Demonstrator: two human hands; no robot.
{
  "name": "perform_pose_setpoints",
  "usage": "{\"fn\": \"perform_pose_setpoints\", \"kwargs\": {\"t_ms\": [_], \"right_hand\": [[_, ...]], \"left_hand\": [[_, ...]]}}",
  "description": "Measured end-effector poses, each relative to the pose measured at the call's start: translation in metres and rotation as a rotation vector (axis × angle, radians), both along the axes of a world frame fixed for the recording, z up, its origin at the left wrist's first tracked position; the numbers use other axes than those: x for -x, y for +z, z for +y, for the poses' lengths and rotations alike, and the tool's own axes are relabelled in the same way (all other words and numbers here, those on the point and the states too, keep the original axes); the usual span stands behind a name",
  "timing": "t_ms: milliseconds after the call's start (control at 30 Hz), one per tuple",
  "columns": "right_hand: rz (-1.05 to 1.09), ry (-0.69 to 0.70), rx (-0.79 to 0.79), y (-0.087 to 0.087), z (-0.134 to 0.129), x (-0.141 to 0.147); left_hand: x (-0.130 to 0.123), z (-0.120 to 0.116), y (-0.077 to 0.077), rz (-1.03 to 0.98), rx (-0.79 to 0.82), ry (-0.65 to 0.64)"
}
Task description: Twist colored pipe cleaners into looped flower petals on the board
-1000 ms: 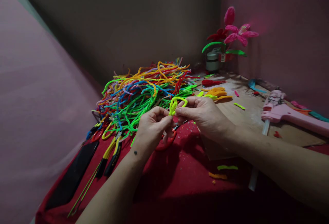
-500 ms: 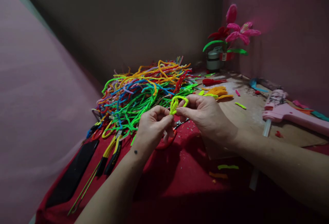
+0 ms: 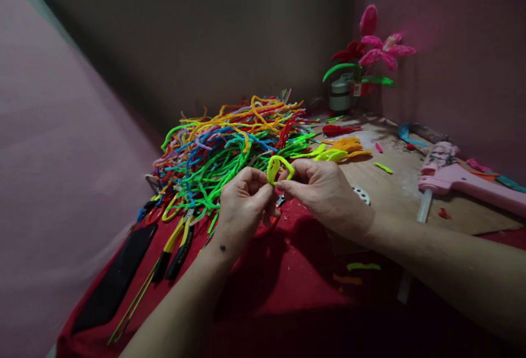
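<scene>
A yellow pipe cleaner [image 3: 273, 169], bent into loops, is pinched between my two hands above the red cloth. The base of the loops sits in the fingertips of my left hand [image 3: 245, 198]. My right hand [image 3: 326, 193] has its thumb and forefinger closed on the loop's right side. Beneath the hands, scissors with a red-orange handle [image 3: 269, 227] lie partly hidden. Just beyond my right hand rest finished yellow petal-like loops [image 3: 332, 154] and an orange bundle of pipe cleaners [image 3: 348, 146].
A large heap of coloured pipe cleaners [image 3: 230, 144] lies behind the hands. Yellow-black pliers [image 3: 181, 248] and a black phone-like slab [image 3: 117, 278] are at left. On the board at right are a pink glue gun [image 3: 472, 180] and, farther back, fuzzy pink flowers [image 3: 388, 51].
My right hand has shifted slightly left and down, drawing the yellow loop's right side lower. A white holed disc now shows behind the right wrist.
</scene>
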State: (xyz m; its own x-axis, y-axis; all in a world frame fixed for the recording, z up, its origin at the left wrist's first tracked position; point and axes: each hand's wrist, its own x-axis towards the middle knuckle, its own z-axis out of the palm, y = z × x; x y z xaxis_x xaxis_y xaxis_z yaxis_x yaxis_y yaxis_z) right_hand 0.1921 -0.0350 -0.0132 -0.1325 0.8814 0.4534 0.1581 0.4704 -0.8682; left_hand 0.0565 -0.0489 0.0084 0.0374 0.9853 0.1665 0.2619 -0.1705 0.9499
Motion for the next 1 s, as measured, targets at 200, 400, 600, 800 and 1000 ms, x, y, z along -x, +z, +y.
{"fn": "perform_pose_setpoints", "kwargs": {"t_ms": [200, 400, 600, 800, 1000], "right_hand": [[0.03, -0.043, 0.001, 0.0009, 0.0029, -0.002], [0.032, -0.108, -0.041, 0.0041, 0.0039, -0.0033], [0.083, -0.063, 0.002, 0.0046, 0.0011, -0.002], [0.119, -0.002, 0.076, 0.0062, -0.0004, -0.0028], [-0.006, -0.126, -0.074, 0.0015, -0.0011, -0.0014]], "left_hand": [[0.0009, 0.0003, 0.0011, -0.032, 0.045, -0.07], [0.0001, -0.0024, 0.002, -0.053, 0.066, -0.086], [0.0, -0.0036, 0.0023, -0.037, 0.059, -0.079], [-0.0004, -0.0033, 0.0029, -0.022, 0.065, -0.062], [-0.0018, -0.0045, 0.0026, -0.008, 0.064, -0.056]]}}
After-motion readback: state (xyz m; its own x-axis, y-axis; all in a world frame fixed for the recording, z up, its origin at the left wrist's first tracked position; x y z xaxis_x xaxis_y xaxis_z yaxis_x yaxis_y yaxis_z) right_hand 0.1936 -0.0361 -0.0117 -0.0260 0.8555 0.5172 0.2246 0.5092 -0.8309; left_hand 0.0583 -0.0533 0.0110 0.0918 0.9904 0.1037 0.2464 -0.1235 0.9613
